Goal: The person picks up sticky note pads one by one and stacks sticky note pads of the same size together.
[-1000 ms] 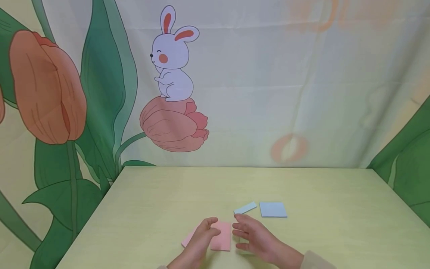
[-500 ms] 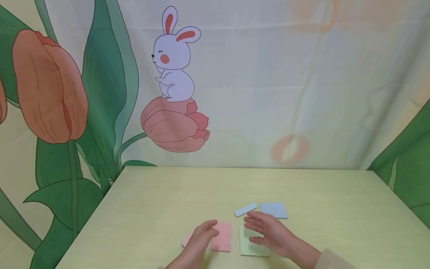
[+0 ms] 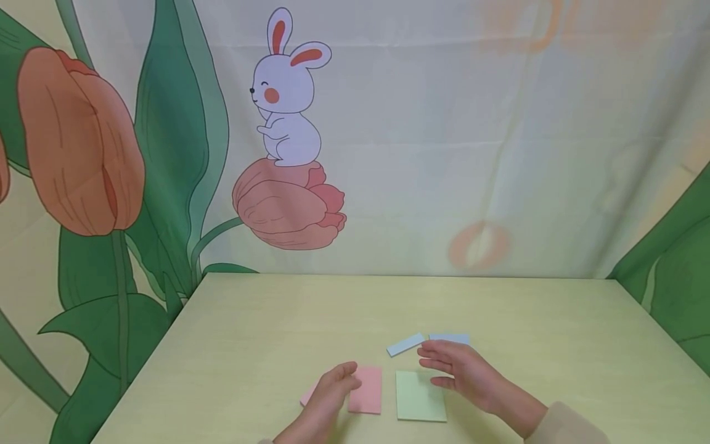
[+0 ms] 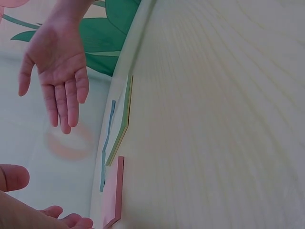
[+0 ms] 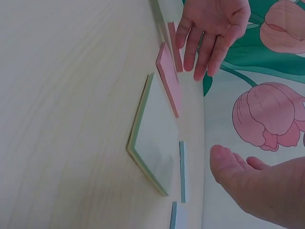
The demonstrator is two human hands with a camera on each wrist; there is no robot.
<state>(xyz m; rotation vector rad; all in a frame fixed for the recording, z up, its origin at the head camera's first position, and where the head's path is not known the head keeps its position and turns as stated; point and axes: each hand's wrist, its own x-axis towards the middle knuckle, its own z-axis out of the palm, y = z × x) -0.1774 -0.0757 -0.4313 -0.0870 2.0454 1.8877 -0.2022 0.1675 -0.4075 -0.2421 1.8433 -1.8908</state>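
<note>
My left hand [image 3: 327, 398], fingers loosely bent, hovers beside a pink pad [image 3: 368, 394] that looks like sticky notes. Behind that hand a second pink piece [image 3: 307, 396] is mostly hidden. A larger, square pale green pad [image 3: 418, 402] lies flat to the right. Over its right side hangs my right hand [image 3: 471, 376], holding nothing, with its fingers extended and apart. Beyond it sit a slanted narrow light-blue strip [image 3: 405, 345] and a blue pad [image 3: 450, 338], partly covered by the right fingers. Both wrist views show the hands raised off the pads.
The pads lie on a pale wood-grain table [image 3: 266, 333]. At its back edge hangs a cloth backdrop [image 3: 399, 123] printed with tulips, leaves and a white rabbit.
My right hand has moved right and slightly away, uncovering the green pad and coming in front of the blue pad. The left hand has stayed almost still.
</note>
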